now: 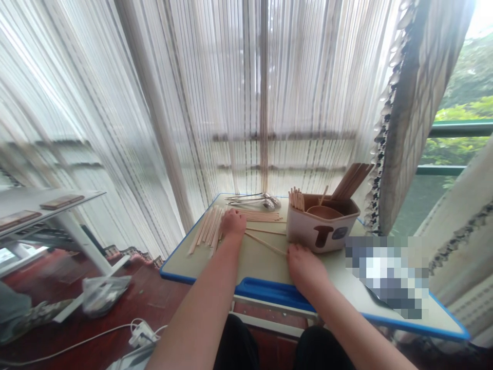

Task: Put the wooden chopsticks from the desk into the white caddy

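Several light wooden chopsticks (pixel 208 230) lie in a loose row at the left of the cream tabletop. My left hand (pixel 233 222) is closed beside them, its fingertips partly hidden. From it a single chopstick (pixel 265 243) slants toward me, its far end pinched in my right hand (pixel 306 264). Another chopstick (pixel 265 231) runs from near my left hand toward the white holder (pixel 318 232) with the brown "T". More sticks (pixel 262 215) lie sideways behind my left hand. The holder contains upright chopsticks (pixel 296 198), a brown round cup (pixel 326 213) and flat brown pieces (pixel 351 181).
Thin metal utensils (pixel 252 199) lie at the table's back edge. A blurred-out object (pixel 387 275) sits at the right. The table (pixel 265 267) has a blue rim; sheer curtains (pixel 246 103) hang behind. Left stands another white table (pixel 77 205); a cable (pixel 77 349) crosses the floor.
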`<action>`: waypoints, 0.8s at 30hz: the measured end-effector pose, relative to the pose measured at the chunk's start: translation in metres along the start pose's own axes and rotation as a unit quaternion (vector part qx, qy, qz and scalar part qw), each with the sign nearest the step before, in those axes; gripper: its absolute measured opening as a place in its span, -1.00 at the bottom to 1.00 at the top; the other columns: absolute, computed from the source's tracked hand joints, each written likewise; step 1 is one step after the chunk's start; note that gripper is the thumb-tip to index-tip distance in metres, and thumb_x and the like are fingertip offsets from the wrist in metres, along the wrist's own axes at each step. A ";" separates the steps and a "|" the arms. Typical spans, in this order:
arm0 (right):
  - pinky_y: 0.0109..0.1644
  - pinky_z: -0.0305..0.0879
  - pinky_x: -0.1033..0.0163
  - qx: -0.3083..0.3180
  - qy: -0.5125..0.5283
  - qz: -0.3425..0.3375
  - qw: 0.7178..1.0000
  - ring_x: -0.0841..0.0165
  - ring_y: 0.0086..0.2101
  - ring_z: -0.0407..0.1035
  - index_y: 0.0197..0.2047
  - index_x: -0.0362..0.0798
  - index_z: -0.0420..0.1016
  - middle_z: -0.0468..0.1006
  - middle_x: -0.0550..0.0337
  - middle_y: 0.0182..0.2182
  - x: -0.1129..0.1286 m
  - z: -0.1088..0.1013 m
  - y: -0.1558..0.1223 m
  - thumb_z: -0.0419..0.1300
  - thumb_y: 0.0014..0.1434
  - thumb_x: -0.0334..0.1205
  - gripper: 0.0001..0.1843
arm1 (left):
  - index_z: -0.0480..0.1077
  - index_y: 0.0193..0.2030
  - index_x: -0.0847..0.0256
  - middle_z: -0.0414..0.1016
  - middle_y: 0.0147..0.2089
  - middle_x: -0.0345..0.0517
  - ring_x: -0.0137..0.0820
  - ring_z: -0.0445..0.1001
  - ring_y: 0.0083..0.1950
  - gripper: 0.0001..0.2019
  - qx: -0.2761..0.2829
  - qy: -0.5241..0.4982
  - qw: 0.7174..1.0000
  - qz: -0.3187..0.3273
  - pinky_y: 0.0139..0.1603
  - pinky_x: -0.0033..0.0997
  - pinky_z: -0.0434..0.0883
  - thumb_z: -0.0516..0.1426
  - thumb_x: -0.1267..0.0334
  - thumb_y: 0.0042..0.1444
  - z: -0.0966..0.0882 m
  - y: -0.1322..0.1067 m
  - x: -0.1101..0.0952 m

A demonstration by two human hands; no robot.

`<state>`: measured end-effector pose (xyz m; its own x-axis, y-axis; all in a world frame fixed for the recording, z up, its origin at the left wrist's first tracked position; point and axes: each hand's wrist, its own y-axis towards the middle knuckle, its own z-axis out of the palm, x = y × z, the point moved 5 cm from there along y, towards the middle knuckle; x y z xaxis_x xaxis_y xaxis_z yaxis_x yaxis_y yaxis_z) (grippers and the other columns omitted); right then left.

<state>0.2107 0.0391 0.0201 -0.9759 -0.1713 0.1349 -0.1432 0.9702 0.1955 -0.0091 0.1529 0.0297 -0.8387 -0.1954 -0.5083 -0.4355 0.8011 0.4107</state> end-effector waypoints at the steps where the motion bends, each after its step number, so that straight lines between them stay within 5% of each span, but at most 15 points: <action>1: -0.24 0.22 0.16 -0.002 0.038 0.008 0.999 0.16 -0.24 0.39 -0.23 -0.13 0.39 0.51 -0.08 -0.27 -0.009 -0.002 -0.007 -0.14 0.21 -0.36 -0.72 | 0.37 -0.16 0.20 0.43 -0.11 0.05 -0.20 0.39 -0.06 -0.77 0.000 0.004 1.000 0.004 -0.13 -0.27 0.30 0.03 0.19 0.08 0.001 0.000 -0.001; 7: -0.28 0.26 0.22 -0.129 0.301 -0.001 0.945 0.29 -0.36 0.40 -0.27 -0.03 0.36 0.51 0.12 -0.40 -0.056 -0.045 -0.022 -0.01 0.18 -0.10 -0.79 | 0.38 -0.18 0.21 0.43 -0.12 0.04 -0.19 0.38 -0.05 -0.78 0.001 0.023 0.998 0.051 -0.11 -0.27 0.28 0.02 0.20 0.08 0.008 -0.004 -0.010; 13: -0.47 0.27 0.32 -0.258 0.532 0.008 0.807 0.42 -0.54 0.32 -0.27 -0.09 0.43 0.47 0.21 -0.54 -0.083 -0.098 -0.022 0.20 0.05 -0.03 -0.71 | 0.38 -0.17 0.22 0.44 -0.12 0.03 -0.24 0.38 -0.07 -0.77 0.001 0.022 0.996 0.085 -0.11 -0.30 0.27 0.01 0.20 0.08 0.008 -0.006 -0.014; 17: -0.46 0.28 0.33 -0.353 0.597 -0.003 0.720 0.46 -0.53 0.32 -0.26 -0.08 0.44 0.45 0.25 -0.52 -0.091 -0.130 -0.029 0.24 0.03 -0.07 -0.73 | 0.38 -0.16 0.22 0.44 -0.11 0.00 -0.25 0.37 -0.07 -0.77 0.008 0.033 0.995 0.097 -0.08 -0.32 0.27 0.01 0.22 0.09 0.008 -0.008 -0.018; 24: -0.41 0.26 0.32 -0.527 0.562 -0.038 0.636 0.49 -0.53 0.26 -0.29 -0.05 0.40 0.36 0.30 -0.52 -0.095 -0.187 -0.042 0.13 0.15 -0.07 -0.79 | 0.36 -0.12 0.21 0.44 -0.12 -0.02 -0.28 0.35 -0.02 -0.77 0.015 0.017 0.977 0.213 0.05 -0.33 0.23 0.01 0.27 0.10 0.007 -0.020 -0.037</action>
<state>0.3401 -0.0175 0.1807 -0.1529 -0.8001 0.5800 0.5848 0.3999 0.7057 0.0327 0.1482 0.0352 -0.9521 0.1410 -0.2712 -0.0357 0.8299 0.5567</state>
